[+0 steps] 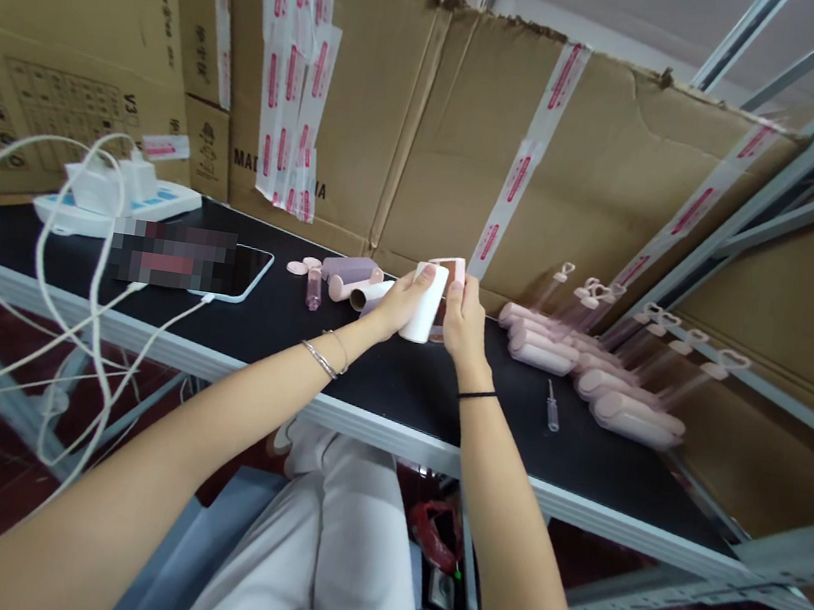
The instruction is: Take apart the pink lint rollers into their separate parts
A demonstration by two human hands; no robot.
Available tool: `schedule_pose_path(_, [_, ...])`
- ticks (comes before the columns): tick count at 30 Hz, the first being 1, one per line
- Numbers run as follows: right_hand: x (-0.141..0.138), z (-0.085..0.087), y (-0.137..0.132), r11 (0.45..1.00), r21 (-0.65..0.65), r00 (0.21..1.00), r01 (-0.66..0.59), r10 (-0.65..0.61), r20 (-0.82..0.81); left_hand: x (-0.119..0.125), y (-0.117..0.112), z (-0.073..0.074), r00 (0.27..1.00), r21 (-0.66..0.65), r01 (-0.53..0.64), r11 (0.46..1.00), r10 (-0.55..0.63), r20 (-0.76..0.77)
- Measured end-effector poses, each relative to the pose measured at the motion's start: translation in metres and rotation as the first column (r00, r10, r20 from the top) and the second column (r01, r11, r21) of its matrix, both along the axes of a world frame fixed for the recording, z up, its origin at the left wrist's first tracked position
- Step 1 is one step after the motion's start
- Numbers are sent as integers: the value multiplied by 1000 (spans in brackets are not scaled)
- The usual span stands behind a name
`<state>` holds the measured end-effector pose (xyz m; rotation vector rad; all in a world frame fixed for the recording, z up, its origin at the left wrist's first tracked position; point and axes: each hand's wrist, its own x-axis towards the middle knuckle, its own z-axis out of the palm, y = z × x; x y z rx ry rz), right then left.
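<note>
My left hand (397, 308) is closed around a white, round-edged oblong case (423, 307), held upright with the thumb near its top. Right beside it, my right hand (465, 325) grips a pale pink piece with a brown inner face (451, 269). The two pieces are close together; I cannot tell whether they touch. Just left of my hands lie a mauve case part (349, 270), a pink cylindrical part (349, 286), a white tube with a dark opening (372, 294) and a small translucent pink piece (313, 289).
Several pink cases with looped straps (637, 418) lie in rows at the right. A small screwdriver (552, 406) lies before them. Left are a phone (241, 274), a power strip (175, 202) and looping white cables (102, 303). A cardboard wall (467, 142) stands behind the black table (381, 382).
</note>
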<state>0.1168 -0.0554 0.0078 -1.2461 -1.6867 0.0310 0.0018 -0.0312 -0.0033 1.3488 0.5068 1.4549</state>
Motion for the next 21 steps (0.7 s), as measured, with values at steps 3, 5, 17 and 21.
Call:
schedule_pose_path(3, [-1, -1, 0, 999, 8, 999, -38, 38, -14, -2, 2, -1, 998, 57, -56, 997, 56, 0])
schedule_pose_path(5, [-3, -1, 0, 998, 4, 998, -64, 64, -12, -3, 3, -1, 996, 98, -93, 991, 94, -6])
schedule_pose_path(17, [-9, -3, -1, 933, -161, 936, -321, 286, -207, -7, 3, 3, 959, -44, -194, 980, 199, 202])
schedule_pose_path(21, [-13, -3, -1, 868, -186, 850, -461, 372, -374, -14, 6, 7, 937, -28, -222, 975, 222, 269])
